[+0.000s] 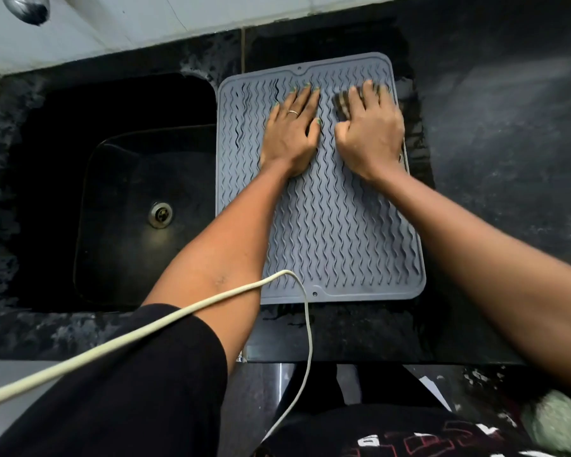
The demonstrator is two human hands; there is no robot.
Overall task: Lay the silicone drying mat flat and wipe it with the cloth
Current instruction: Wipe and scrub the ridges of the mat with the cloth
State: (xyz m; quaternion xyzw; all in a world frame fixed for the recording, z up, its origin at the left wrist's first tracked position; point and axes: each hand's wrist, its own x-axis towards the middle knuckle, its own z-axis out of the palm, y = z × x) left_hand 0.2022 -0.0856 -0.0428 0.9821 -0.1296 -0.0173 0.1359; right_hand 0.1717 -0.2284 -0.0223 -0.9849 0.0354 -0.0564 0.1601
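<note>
Two hands press on the far half of the mat, which lies flat on the dark counter just right of the sink, its left edge along the sink's rim. We judge the mat soft and floppy, light, and grippy rather than slick (its wavy ridges should drag on a cloth) — so we would take it by a corner or a long edge, not the middle. Our left hand is spread flat, palm down, gripping nothing. Our right hand also rests palm down, its fingers blurred and slightly curled over a dark smudge — whether that is the cloth we cannot tell. No cloth shows clearly elsewhere, so we judge the wiping not plainly begun.
</note>
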